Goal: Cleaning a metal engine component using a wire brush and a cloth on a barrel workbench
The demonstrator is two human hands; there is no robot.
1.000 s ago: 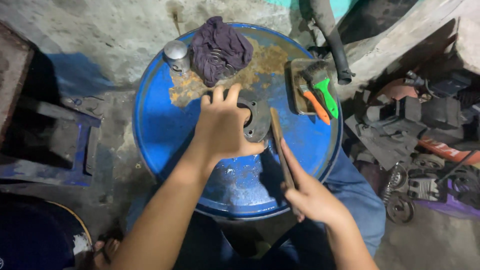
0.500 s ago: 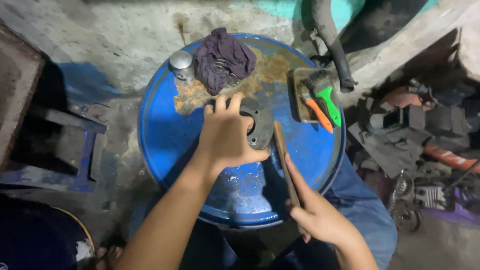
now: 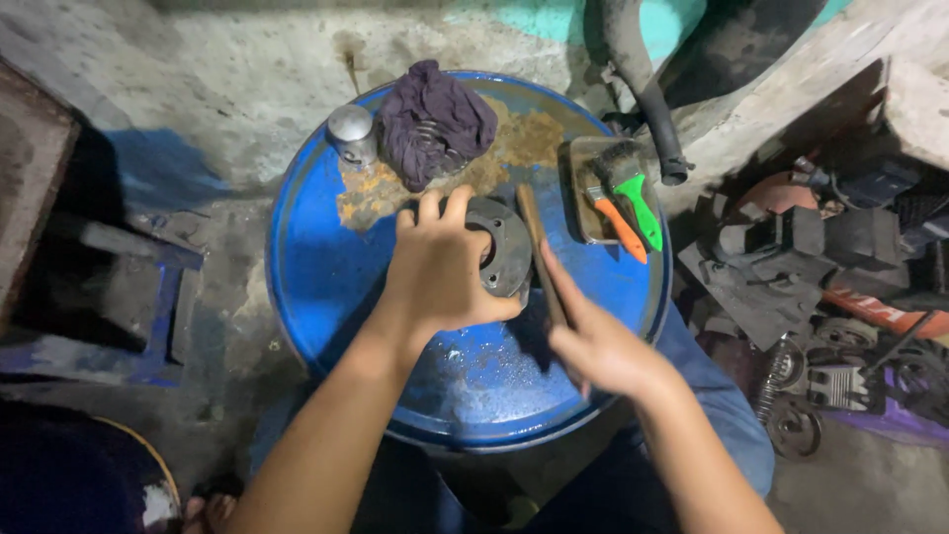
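Two hands share one small patch of the blue drum lid. Your left hand lies over the grey metal flange, fingers curled along its far rim and thumb hooked at its near edge, pinning it flat near the middle of the lid. Your right hand is closed around the near end of a slim brown tool, with the forefinger stretched along the shaft; its far end runs right beside the flange.

As a judgement: the lid is painted steel, slick and bare where the paint holds, so the round flange could skate sideways if your pinning hand eases. The tool's tip works just beside your left thumb; a slip off hard metal would carry it into that hand.

Farther back, rust has eaten a rough orange patch into the paint. A crumpled purple rag sits there, soft and bunched, beside a small shiny metal cylinder. A shallow tray near the right rim holds brushes with orange and green handles.
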